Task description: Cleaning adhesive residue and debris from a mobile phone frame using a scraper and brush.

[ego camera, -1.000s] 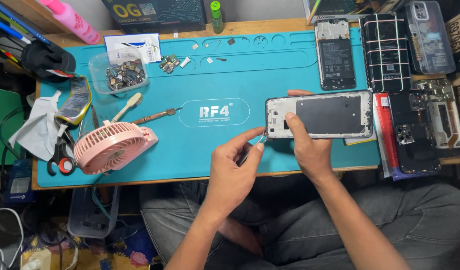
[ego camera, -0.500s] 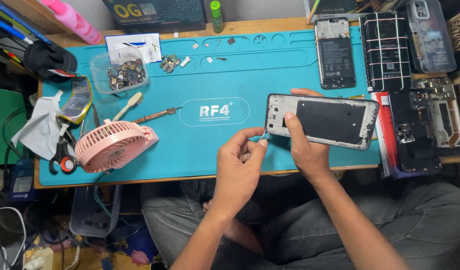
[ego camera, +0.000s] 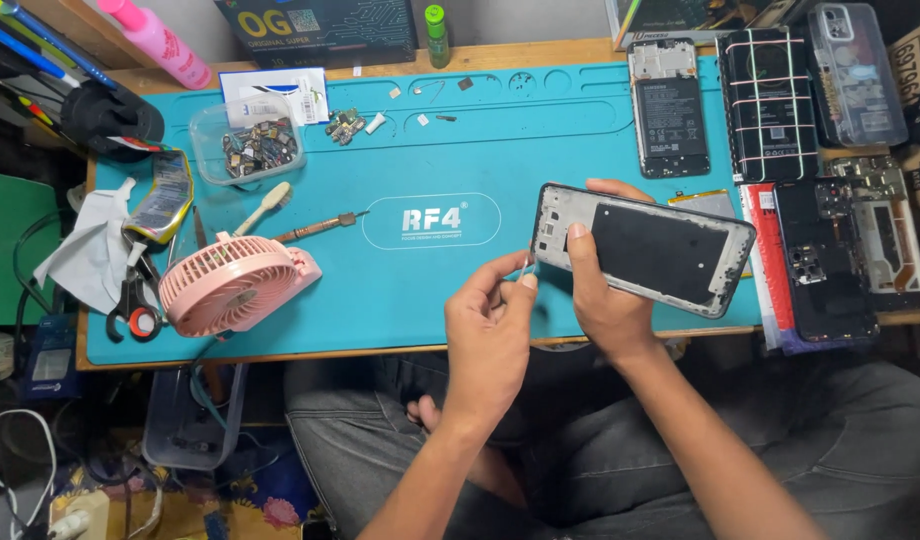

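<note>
My right hand [ego camera: 605, 290] grips an opened phone frame [ego camera: 660, 250] by its left end, thumb on the inner face, and holds it tilted above the teal work mat [ego camera: 430, 130]. My left hand [ego camera: 490, 320] pinches a small thin clear piece [ego camera: 525, 266] between thumb and forefinger, right beside the frame's left edge. What the small piece is cannot be made out.
A pink hand fan [ego camera: 230, 285], scissors [ego camera: 135, 300], a brush [ego camera: 265, 207] and a thin-tipped tool [ego camera: 320, 227] lie on the mat's left. A clear tub of small parts [ego camera: 250, 148] sits behind them. Several dismantled phones [ego camera: 670, 110] and covers [ego camera: 830, 250] fill the right side.
The phone frame has been lifted off the mat and tilted. My left hand has risen with the small piece and stays close to the frame's left edge.
</note>
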